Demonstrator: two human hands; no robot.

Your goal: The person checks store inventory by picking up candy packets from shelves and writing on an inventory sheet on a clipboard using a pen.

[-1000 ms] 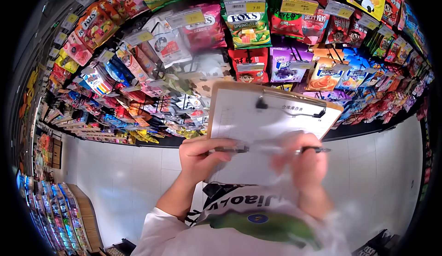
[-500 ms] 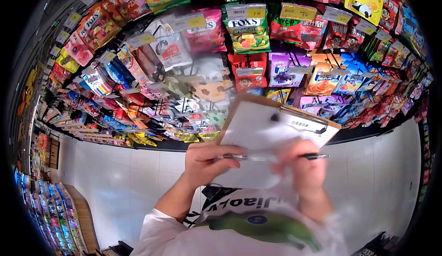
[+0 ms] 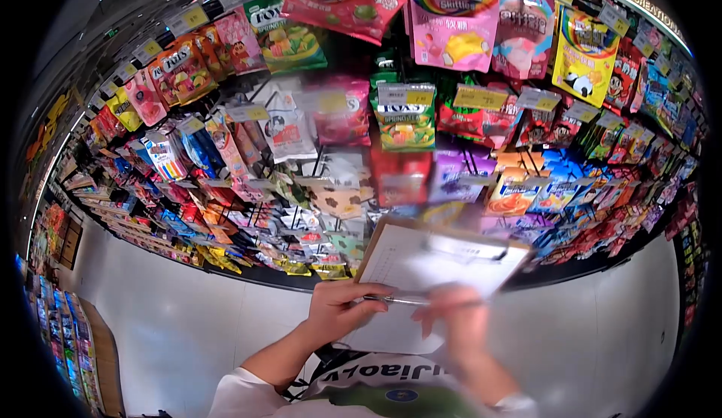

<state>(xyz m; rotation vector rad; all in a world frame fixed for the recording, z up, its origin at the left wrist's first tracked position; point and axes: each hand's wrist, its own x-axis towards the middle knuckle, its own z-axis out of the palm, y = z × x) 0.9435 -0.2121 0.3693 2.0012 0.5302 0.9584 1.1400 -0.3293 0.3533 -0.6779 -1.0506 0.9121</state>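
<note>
A brown clipboard (image 3: 369, 250) with a dark clip and a white printed sheet (image 3: 421, 264) is held in front of my chest, tilted. My left hand (image 3: 338, 313) grips its left edge, thumb on top. A slim pen (image 3: 402, 299) lies across the sheet, one end beside my left fingertips and the other end reaching my right hand (image 3: 457, 320). That right hand is blurred over the lower right of the sheet, and its fingers are smeared by motion.
Racks of hanging candy bags, among them a green FOX'S bag (image 3: 406, 121) and a pink Skittles bag (image 3: 453, 19), curve across the front. Pale floor (image 3: 203, 328) shows below them. Another stocked shelf (image 3: 68, 343) stands at the lower left.
The view has tipped upward, so the racks and clipboard sit lower and more top-row bags show. The pen's right part is now less visible, and my right hand has moved left over the sheet.
</note>
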